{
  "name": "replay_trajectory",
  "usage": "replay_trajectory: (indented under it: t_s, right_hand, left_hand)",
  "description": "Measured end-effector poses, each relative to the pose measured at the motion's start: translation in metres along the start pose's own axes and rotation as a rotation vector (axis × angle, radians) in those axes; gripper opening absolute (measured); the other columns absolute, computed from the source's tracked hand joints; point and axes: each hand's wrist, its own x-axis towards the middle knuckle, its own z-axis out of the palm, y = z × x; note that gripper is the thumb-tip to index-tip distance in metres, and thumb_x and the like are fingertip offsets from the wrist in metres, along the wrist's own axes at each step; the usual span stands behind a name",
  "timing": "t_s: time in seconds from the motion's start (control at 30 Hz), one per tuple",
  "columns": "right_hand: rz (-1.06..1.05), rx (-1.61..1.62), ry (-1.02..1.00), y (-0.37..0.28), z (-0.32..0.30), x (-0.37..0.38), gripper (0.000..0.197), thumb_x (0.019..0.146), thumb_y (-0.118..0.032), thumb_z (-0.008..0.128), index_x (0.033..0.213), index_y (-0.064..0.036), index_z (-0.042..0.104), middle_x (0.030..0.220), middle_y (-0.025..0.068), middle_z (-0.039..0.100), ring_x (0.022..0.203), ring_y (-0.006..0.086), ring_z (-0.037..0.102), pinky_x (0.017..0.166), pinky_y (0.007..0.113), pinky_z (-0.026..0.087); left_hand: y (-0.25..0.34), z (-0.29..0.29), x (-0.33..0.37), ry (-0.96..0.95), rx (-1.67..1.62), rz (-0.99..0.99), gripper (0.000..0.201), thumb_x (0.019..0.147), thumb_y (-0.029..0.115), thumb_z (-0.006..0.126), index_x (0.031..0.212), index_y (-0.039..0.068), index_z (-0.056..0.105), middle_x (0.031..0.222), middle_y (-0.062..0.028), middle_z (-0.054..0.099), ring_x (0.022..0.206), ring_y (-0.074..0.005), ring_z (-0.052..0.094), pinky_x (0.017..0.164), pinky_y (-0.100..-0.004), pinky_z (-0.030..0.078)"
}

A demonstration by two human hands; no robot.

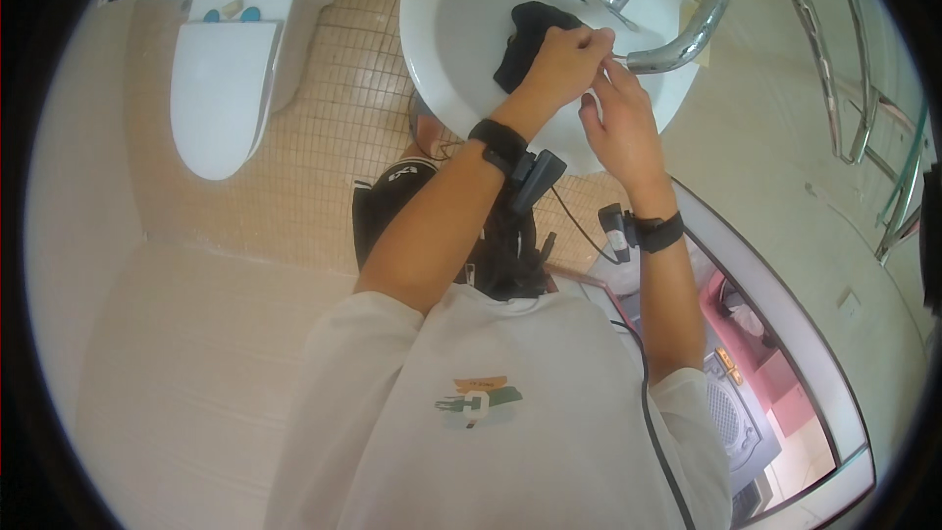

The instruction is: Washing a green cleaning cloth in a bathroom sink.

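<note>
Both my hands are over the white washbasin (432, 49), just beside the end of the chrome faucet (692, 44). My left hand (569, 64) is closed, its thumb and fingertips drawn together; anything between them is too small or hidden to make out. Below it, my right hand (625, 128) has its fingers stretched toward the left fingertips, with the thumb apart. A bunched black cloth (533, 34) lies in the bowl, partly covered by my left hand. At the spout's mouth, a thin pale streak may be water.
A white toilet (224, 98) with its lid down stands at the left on tan tiled floor (343, 69). Chrome rails (819, 49) run along the right wall. An opening at the lower right shows a grey appliance (736, 412) and pink containers (780, 388). A black cable (648, 412) hangs by my right arm.
</note>
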Motion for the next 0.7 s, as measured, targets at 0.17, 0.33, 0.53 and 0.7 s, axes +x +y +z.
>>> replay_trajectory:
  t_s: [0.17, 0.33, 0.53, 0.7]
  right_hand:
    - [0.02, 0.006, 0.024, 0.003, 0.011, -0.005, 0.035, 0.081, -0.002, 0.064, 0.116, 0.0023, 0.063, 0.135, 0.0243, 0.057, 0.112, 0.0399, 0.06, 0.097, 0.047, 0.049]
    - [0.066, 0.059, 0.006, -0.005, 0.01, -0.009, 0.038, 0.08, 0.0, 0.064, 0.118, 0.0031, 0.062, 0.139, 0.026, 0.054, 0.114, 0.0407, 0.059, 0.097, 0.047, 0.049]
    - [0.079, 0.062, 0.0, 0.004, 0.014, -0.014, 0.036, 0.08, 0.001, 0.063, 0.116, 0.0038, 0.062, 0.139, 0.0244, 0.053, 0.109, 0.0407, 0.061, 0.095, 0.047, 0.05]
    - [0.112, 0.102, -0.029, -0.004, 0.008, -0.015, 0.032, 0.081, 0.001, 0.063, 0.113, 0.0047, 0.063, 0.14, 0.023, 0.053, 0.107, 0.0403, 0.062, 0.094, 0.046, 0.05]
  left_hand:
    - [-0.004, 0.007, 0.002, 0.006, 0.003, -0.043, 0.051, 0.102, 0.043, 0.053, 0.088, -0.004, 0.068, 0.073, -0.0051, 0.063, 0.068, -0.014, 0.054, 0.066, -0.0319, 0.046]
    - [0.0, 0.009, 0.0, 0.013, 0.015, -0.106, 0.053, 0.103, 0.043, 0.051, 0.084, -0.004, 0.067, 0.069, -0.0046, 0.059, 0.067, -0.0139, 0.052, 0.066, -0.0328, 0.045]
    - [0.009, 0.012, -0.007, 0.039, 0.078, 0.032, 0.052, 0.099, 0.037, 0.053, 0.077, -0.01, 0.064, 0.064, -0.0173, 0.063, 0.06, -0.0234, 0.057, 0.063, -0.0387, 0.049]
    - [0.001, 0.014, -0.007, 0.052, 0.041, 0.049, 0.051, 0.098, 0.036, 0.054, 0.077, -0.009, 0.064, 0.063, -0.0169, 0.062, 0.057, -0.0237, 0.057, 0.063, -0.0392, 0.049]
